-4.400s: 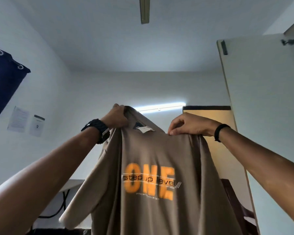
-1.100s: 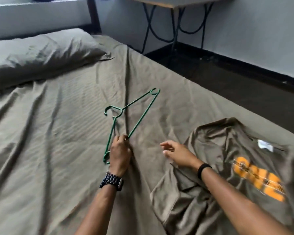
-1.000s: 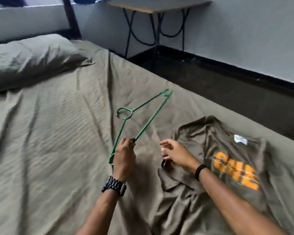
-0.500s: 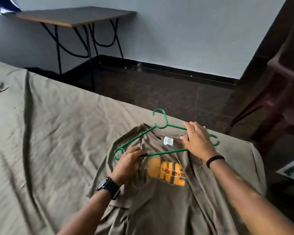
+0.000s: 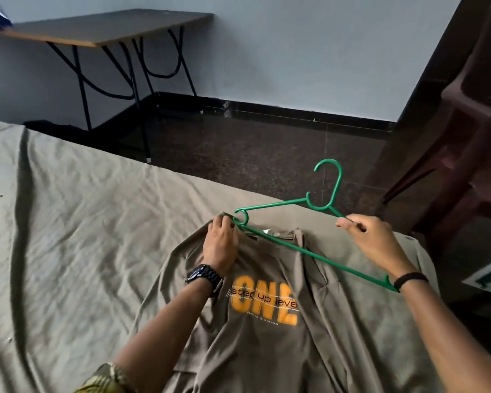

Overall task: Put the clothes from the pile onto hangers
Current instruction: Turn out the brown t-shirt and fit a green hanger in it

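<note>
A brown t-shirt (image 5: 267,350) with an orange "ONE" print lies flat on the bed, collar toward the far edge. A green plastic hanger (image 5: 295,245) is held tilted just above the collar, its hook pointing up and away over the floor. My right hand (image 5: 374,245) pinches the hanger's right sloping arm. My left hand (image 5: 220,245) lies on the shirt's left shoulder, and its fingertips pinch the fabric edge right beside the hanger's left end loop. The hanger is outside the shirt.
The olive bed sheet (image 5: 82,222) stretches out to the left, wrinkled. Beyond the bed's far edge is dark floor, with a folding table (image 5: 97,26) against the wall at the back left. A dark brown plastic chair (image 5: 465,137) stands at the right.
The hanger has been lifted off the shirt and tilted, its hook now raised. My left hand has left the hanger's lower bar for the shirt's left shoulder. My right hand has moved right along the hanger's arm.
</note>
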